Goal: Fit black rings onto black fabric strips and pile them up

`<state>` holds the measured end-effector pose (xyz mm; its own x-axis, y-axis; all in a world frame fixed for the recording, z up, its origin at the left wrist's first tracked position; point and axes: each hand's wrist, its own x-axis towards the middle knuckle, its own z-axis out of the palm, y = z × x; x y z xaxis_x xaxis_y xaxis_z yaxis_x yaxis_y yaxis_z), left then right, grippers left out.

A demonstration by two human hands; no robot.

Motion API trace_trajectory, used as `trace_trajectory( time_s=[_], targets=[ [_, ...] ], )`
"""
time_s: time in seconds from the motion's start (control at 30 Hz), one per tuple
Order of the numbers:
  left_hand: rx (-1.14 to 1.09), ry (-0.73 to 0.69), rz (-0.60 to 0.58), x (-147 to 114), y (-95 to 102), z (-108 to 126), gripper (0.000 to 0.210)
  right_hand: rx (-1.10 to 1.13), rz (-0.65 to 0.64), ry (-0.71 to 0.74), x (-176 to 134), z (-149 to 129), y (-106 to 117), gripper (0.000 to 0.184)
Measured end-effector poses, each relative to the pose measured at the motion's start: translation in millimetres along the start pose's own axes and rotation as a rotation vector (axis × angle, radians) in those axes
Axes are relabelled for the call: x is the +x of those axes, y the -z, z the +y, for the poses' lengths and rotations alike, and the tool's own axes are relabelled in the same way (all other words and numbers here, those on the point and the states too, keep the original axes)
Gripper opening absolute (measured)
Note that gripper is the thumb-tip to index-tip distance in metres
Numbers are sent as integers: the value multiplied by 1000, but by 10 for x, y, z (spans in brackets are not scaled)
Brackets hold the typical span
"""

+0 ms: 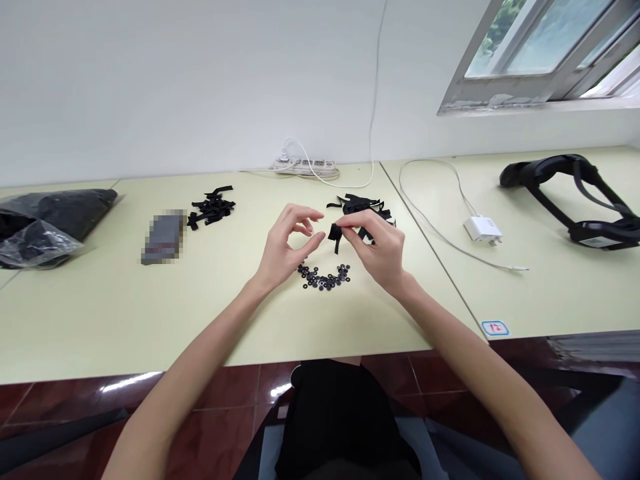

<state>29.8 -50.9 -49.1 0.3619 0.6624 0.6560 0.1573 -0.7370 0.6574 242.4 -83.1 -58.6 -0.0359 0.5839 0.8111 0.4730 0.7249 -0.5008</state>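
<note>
Between the thumb and forefinger of my right hand (374,243) is a short black fabric strip (335,233), its end hanging down. My left hand (289,241) faces it from the left with thumb and fingers apart, and I see nothing held there. Just below both hands, small dark ring-shaped discs (327,280) lie scattered in a curved pile on the table. Behind my right hand is a heap of black fabric strips (361,205), partly covered by the hand. A second pile of black strips (213,208) lies farther left.
A blurred-out dark flat object (164,238) and a black bag with clear plastic (60,223) lie left. A power strip (305,167) sits by the wall. To the right are a white charger (483,229) with its cable and a black headset (575,200).
</note>
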Motion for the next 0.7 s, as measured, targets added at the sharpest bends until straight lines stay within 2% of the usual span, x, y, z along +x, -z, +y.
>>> trace_trajectory(
  time_s=[0.13,0.23,0.5,0.7],
  targets=[
    [74,-210,24,9,-4,8,18,-23,55,289,9,31,-17,18],
    [145,-310,48,10,-3,22,16,-28,40,389,9,42,-39,22],
    [257,-417,153,4,16,12,12,18,-11,374,-14,47,-33,31],
    [278,-445,130,7,26,-9,13,23,-39,332,-22,40,-35,25]
  ],
)
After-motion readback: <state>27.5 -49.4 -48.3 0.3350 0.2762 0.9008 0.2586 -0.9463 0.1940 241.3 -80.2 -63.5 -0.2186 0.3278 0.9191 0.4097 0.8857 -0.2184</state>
